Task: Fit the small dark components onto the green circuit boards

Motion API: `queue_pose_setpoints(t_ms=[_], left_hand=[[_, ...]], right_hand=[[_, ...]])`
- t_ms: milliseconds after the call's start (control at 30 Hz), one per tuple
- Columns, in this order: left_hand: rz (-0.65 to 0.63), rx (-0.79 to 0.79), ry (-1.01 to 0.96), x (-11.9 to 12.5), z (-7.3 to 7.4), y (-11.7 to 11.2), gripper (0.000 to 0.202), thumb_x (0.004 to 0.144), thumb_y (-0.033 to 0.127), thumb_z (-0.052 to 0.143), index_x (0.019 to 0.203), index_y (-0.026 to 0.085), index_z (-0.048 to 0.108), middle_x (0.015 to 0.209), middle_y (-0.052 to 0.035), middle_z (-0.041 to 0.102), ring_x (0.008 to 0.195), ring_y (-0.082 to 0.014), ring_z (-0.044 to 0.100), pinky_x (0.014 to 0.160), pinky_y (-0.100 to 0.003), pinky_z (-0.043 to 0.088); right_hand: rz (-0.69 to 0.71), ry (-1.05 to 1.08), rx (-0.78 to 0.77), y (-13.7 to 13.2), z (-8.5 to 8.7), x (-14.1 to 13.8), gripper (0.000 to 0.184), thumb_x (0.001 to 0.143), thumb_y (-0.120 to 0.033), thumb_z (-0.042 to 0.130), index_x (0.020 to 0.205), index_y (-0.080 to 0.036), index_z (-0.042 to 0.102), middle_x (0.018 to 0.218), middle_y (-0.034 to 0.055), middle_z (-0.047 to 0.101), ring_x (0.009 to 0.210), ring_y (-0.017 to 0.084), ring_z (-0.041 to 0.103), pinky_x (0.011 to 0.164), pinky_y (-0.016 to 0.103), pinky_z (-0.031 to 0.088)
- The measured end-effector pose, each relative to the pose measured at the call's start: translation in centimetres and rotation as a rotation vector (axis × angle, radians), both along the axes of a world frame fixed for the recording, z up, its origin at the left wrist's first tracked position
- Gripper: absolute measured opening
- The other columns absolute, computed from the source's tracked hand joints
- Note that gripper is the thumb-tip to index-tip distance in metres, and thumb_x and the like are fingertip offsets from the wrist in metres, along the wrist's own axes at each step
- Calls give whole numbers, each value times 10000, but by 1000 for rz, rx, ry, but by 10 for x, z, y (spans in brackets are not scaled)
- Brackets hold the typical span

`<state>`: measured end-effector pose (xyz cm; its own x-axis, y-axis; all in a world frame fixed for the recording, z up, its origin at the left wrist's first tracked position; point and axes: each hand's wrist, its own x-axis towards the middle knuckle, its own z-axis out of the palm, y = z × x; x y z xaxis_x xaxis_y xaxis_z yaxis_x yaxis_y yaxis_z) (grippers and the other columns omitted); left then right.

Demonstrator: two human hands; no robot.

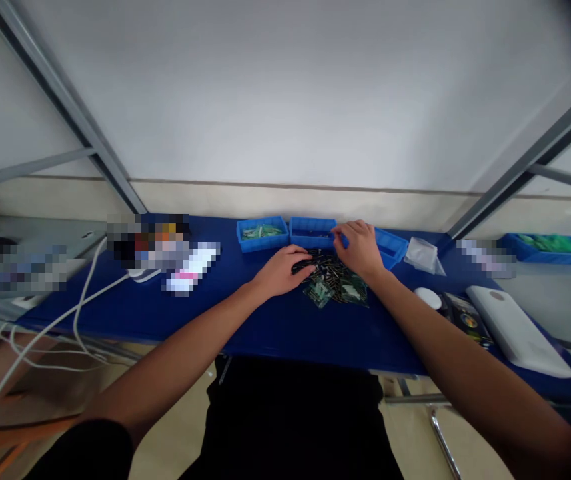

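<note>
A loose pile of dark screws (334, 270) lies on the blue tabletop, with small clear bags of pieces (319, 293) at its near side. My left hand (282, 270) rests at the pile's left edge, thumb and fingers apart around some screws. Above the pile's far right side is my right hand (360, 247), its fingers curled together at the near edge of the middle blue bin (312, 241); whatever is between the fingertips is too small to make out. The right blue bin (390, 245) is partly hidden behind this hand.
A left blue bin (262, 245) holds pale green bags. Clear plastic bags (422, 255) lie right of the bins. A white box (520, 330), a black packet (468, 319) and a round white lid (428, 298) sit at right. White cables (82, 300) cross the left edge.
</note>
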<state>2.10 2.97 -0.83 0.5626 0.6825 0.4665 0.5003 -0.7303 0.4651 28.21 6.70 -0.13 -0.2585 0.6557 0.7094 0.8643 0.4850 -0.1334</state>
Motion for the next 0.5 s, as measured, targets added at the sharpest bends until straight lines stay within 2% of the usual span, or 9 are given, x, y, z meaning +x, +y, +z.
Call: queue_pose_setpoints(t_ms=[167,300,400,500], left_hand=[[-107,5,77,2,6,-9,620,980,649,663,1458,254,670,1540,-135,608,1453,-341,548,1241,-535,418],[-190,39,96,6,1,-9,725,914,704,715,1490,269,649,1593,-128,566,1522,-359,473,1280,-540,371],[-200,50,85,6,-2,-7,698,910,698,724,1471,287,666,1581,-119,582,1522,-360,474,1275,-544,376],[-162,43,77,4,-1,-7,663,930,694,703,1462,300,670,1571,-109,592,1507,-356,491,1262,-557,381]], right_hand=[[12,7,21,-10,6,-9,182,1025,-232,541,1032,-221,723,1015,94,773,1049,332,621,941,500,444],[78,37,-27,-19,18,-13,209,1047,-267,523,1060,-211,724,1007,106,779,1008,307,662,919,459,480],[84,45,-205,-24,31,-4,237,1052,-325,537,1139,-216,728,815,60,755,727,240,668,722,380,484],[211,-77,-477,-30,46,17,287,1018,-474,624,1161,-256,745,828,36,770,697,221,684,673,358,481]])
